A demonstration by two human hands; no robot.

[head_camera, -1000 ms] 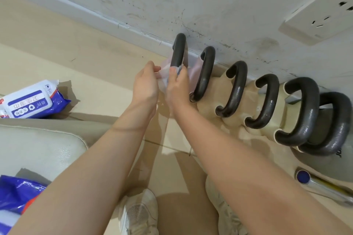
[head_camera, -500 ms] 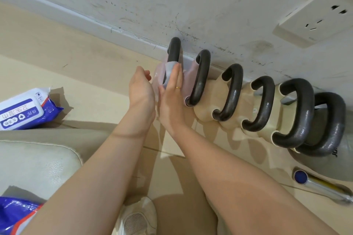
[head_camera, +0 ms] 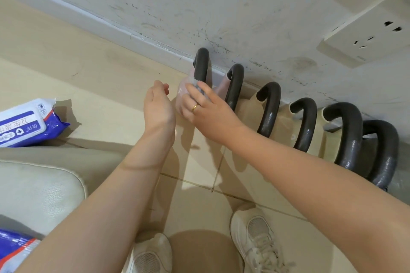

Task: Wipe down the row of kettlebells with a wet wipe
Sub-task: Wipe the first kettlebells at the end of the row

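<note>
Pink kettlebell [head_camera: 200, 77], black handle, half hidden. Right hand [head_camera: 204, 108] flat, pressing wet wipe [head_camera: 195, 86] on it. Left hand [head_camera: 158, 106] loose, holding nothing.

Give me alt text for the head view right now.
The right hand presses a wet wipe with straight fingers against the pink kettlebell at the left end of a row of six along the wall, while the left hand hovers loosely curled beside it. A wipes packet lies on the floor to the left.
</note>
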